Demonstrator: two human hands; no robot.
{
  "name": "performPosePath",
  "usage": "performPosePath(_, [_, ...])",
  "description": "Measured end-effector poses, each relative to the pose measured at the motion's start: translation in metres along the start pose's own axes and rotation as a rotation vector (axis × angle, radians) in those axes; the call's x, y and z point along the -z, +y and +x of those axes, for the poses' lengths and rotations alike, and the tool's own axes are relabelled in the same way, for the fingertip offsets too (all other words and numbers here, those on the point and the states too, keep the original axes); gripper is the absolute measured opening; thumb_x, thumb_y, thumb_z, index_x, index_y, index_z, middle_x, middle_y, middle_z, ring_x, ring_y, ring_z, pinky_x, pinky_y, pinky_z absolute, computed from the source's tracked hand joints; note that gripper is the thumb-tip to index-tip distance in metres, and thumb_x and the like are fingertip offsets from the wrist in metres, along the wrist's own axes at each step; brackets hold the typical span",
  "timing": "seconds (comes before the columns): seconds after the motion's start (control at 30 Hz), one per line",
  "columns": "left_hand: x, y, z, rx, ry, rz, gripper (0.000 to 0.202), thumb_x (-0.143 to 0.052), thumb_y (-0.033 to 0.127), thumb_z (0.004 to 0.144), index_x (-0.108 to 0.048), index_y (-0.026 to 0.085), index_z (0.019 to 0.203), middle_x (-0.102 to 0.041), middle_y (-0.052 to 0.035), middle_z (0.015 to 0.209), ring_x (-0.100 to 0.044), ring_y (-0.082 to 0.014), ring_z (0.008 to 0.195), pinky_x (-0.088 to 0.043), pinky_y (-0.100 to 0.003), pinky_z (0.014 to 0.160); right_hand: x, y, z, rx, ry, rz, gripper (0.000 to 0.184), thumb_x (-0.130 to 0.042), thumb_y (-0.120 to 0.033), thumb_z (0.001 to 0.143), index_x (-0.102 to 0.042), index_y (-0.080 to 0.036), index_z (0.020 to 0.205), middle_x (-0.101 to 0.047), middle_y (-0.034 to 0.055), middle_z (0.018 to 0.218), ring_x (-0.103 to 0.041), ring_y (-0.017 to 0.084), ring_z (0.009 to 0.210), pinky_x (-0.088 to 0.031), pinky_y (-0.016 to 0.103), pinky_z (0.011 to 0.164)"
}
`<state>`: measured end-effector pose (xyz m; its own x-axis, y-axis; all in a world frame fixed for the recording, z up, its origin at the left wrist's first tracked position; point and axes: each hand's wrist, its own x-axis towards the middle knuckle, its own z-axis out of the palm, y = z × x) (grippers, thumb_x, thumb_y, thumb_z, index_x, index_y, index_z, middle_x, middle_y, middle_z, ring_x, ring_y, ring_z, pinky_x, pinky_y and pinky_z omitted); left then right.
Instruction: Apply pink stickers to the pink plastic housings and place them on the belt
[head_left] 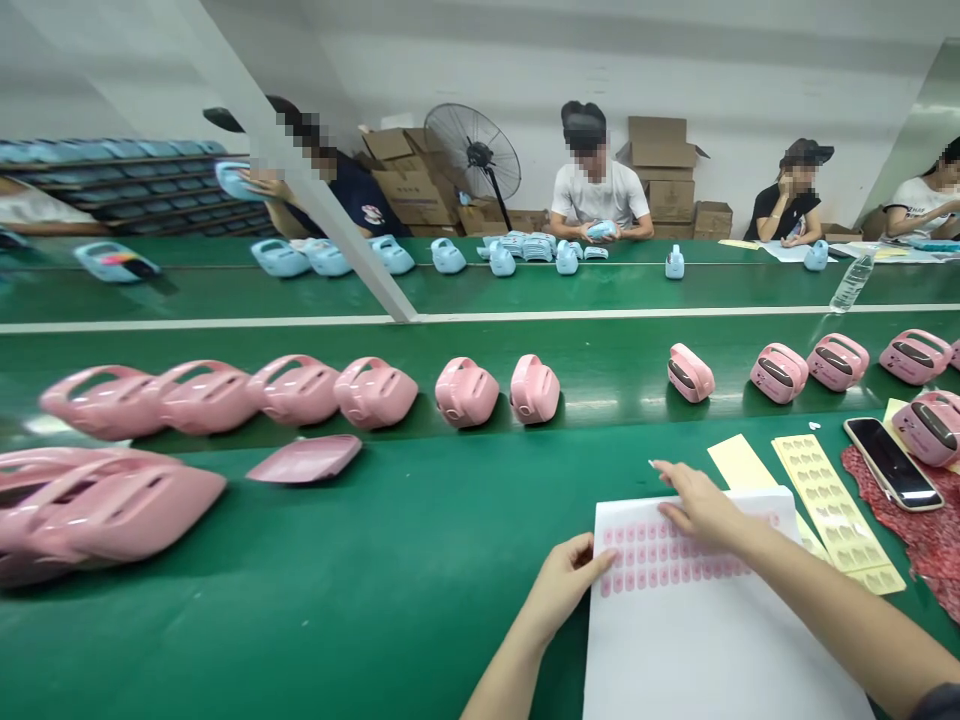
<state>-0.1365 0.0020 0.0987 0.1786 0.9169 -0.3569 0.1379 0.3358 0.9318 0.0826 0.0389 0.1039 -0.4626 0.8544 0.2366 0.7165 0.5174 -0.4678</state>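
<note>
A white sheet (697, 640) printed with rows of small pink stickers lies on the green table in front of me. My left hand (566, 580) pinches the sheet's left edge, thumb on top. My right hand (694, 500) rests flat on the upper part of the sheet, fingers stretched out over the sticker rows. A row of pink plastic casings (375, 390) stands on the belt just beyond, the nearest one (534, 388) a short way past my hands.
Used yellow backing sheets (832, 505) and a phone (892, 462) lie to the right, beside a red mat (930, 530). A loose pink lid (304, 458) lies at left. Blue casings (450, 257) sit on the far belt, where several people work.
</note>
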Motion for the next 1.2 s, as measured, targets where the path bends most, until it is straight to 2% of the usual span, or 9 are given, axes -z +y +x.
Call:
performPosePath(0.1, [-0.017, -0.005, -0.006, -0.015, -0.065, -0.125, 0.045, -0.072, 0.052, 0.052, -0.066, 0.015, 0.078, -0.066, -0.0042, 0.067, -0.061, -0.0233, 0.067, -0.047, -0.032, 0.062, -0.011, -0.003, -0.018, -0.012, 0.047, 0.046, 0.04, -0.041, -0.01, 0.081, -0.042, -0.013, 0.121, -0.062, 0.0116, 0.094, -0.058, 0.021, 0.084, -0.048, 0.036, 0.075])
performPosePath(0.2, [-0.025, -0.005, -0.015, -0.047, 0.02, -0.255, 0.048, -0.067, 0.054, 0.061, -0.063, 0.015, 0.089, -0.067, -0.0045, 0.071, -0.061, -0.0212, 0.064, -0.048, -0.031, 0.061, -0.001, -0.004, -0.024, 0.04, 0.074, 0.039, 0.039, -0.044, -0.019, 0.083, -0.042, -0.014, 0.122, -0.063, 0.0137, 0.101, -0.058, 0.023, 0.094, -0.042, 0.046, 0.087])
performPosePath(0.33, [-0.024, -0.003, -0.028, -0.154, 0.114, -0.296, 0.043, -0.071, 0.05, 0.059, -0.064, 0.015, 0.084, -0.067, -0.0046, 0.073, -0.061, -0.0199, 0.068, -0.047, -0.029, 0.064, 0.023, -0.015, -0.03, 0.078, -0.096, 0.011, 0.078, -0.062, -0.043, 0.071, -0.027, -0.013, 0.135, -0.046, 0.0188, 0.131, -0.039, 0.032, 0.123, -0.021, 0.059, 0.1])
performPosePath(0.47, [-0.024, -0.011, -0.039, -0.196, 0.163, -0.331, 0.042, -0.074, 0.049, 0.057, -0.065, 0.016, 0.082, -0.067, -0.0039, 0.07, -0.061, -0.02, 0.068, -0.047, -0.028, 0.064, 0.042, -0.033, -0.035, 0.04, -0.292, 0.065, 0.1, -0.07, -0.045, 0.063, -0.015, -0.011, 0.14, -0.036, 0.0194, 0.139, -0.042, 0.032, 0.121, -0.032, 0.049, 0.097])
performPosePath(0.67, [-0.023, -0.025, -0.049, -0.237, 0.126, -0.235, 0.042, -0.07, 0.053, 0.058, -0.065, 0.016, 0.076, -0.068, -0.0052, 0.071, -0.06, -0.0194, 0.067, -0.049, -0.028, 0.063, 0.049, -0.044, -0.04, -0.061, -0.442, 0.103, 0.095, -0.071, -0.04, 0.065, -0.017, -0.022, 0.141, -0.059, 0.009, 0.121, -0.058, 0.029, 0.1, -0.041, 0.038, 0.085])
performPosePath(0.8, [-0.015, -0.016, -0.053, -0.378, 0.244, 0.066, 0.038, -0.061, 0.054, 0.069, -0.061, 0.017, 0.077, -0.064, -0.0042, 0.069, -0.06, -0.0193, 0.065, -0.05, -0.029, 0.059, 0.04, -0.038, -0.039, -0.146, -0.447, 0.074, 0.093, -0.072, -0.042, 0.064, -0.021, -0.025, 0.139, -0.064, 0.0074, 0.112, -0.061, 0.029, 0.097, -0.043, 0.033, 0.078])
performPosePath(0.93, [-0.018, 0.007, -0.053, -0.909, 0.641, 0.706, 0.034, -0.057, 0.045, 0.077, -0.057, 0.017, 0.096, -0.062, -0.009, 0.088, -0.059, -0.0231, 0.082, -0.049, -0.034, 0.07, 0.029, -0.04, -0.032, -0.199, -0.436, -0.021, 0.089, -0.069, -0.042, 0.067, -0.021, -0.026, 0.139, -0.069, 0.0053, 0.099, -0.065, 0.026, 0.086, -0.043, 0.028, 0.069])
performPosePath(1.03, [-0.034, 0.019, -0.042, -1.14, 0.486, 1.142, 0.027, -0.038, 0.034, 0.089, -0.058, 0.017, 0.095, -0.063, -0.0103, 0.09, -0.058, -0.0236, 0.087, -0.045, -0.035, 0.073, 0.023, -0.048, -0.026, -0.157, -0.444, -0.078, 0.085, -0.065, -0.04, 0.071, -0.018, -0.022, 0.14, -0.07, 0.0078, 0.094, -0.066, 0.028, 0.081, -0.044, 0.03, 0.065])
performPosePath(1.2, [-0.044, 0.014, -0.012, -0.918, 0.26, 1.425, 0.044, -0.026, 0.037, 0.092, -0.057, 0.019, 0.067, -0.058, -0.0034, 0.058, -0.055, -0.0168, 0.054, -0.036, -0.027, 0.052, 0.025, -0.049, -0.031, -0.058, -0.368, -0.072, 0.09, -0.066, -0.041, 0.07, -0.016, -0.014, 0.14, -0.065, 0.0155, 0.107, -0.062, 0.03, 0.093, -0.046, 0.037, 0.074])
